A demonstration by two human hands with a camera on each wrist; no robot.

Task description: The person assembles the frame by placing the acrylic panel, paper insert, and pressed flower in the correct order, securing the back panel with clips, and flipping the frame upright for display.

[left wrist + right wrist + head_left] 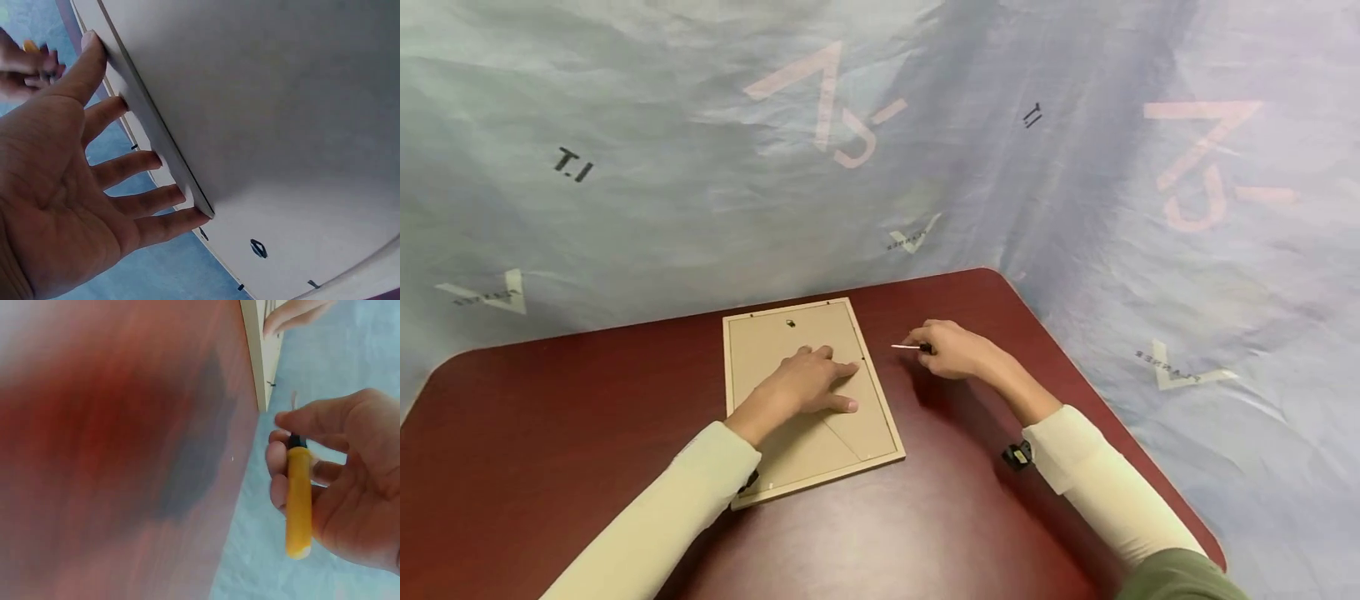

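A picture frame (pixel 842 437) lies back side up on the table, its light wooden border around a beige backing board. My left hand (pixel 808 379) rests on that board with fingers spread. In the left wrist view the left fingertips (pixel 115 105) touch a raised long edge on the backing (pixel 269 137). To the right of the frame, my right hand (pixel 951 350) holds a screwdriver (pixel 299 500) above the table. Its handle is yellow with a black collar, and its thin shaft (pixel 906 347) points left toward the frame, apart from it. The tip's shape cannot be made out.
Small dark tabs (pixel 863 358) sit along the frame's inner edge, and a small dark hanger (pixel 790 323) is near its far end. The dark red table (pixel 587 400) has rounded corners. Printed grey-blue sheeting (pixel 700 167) hangs behind and to the right.
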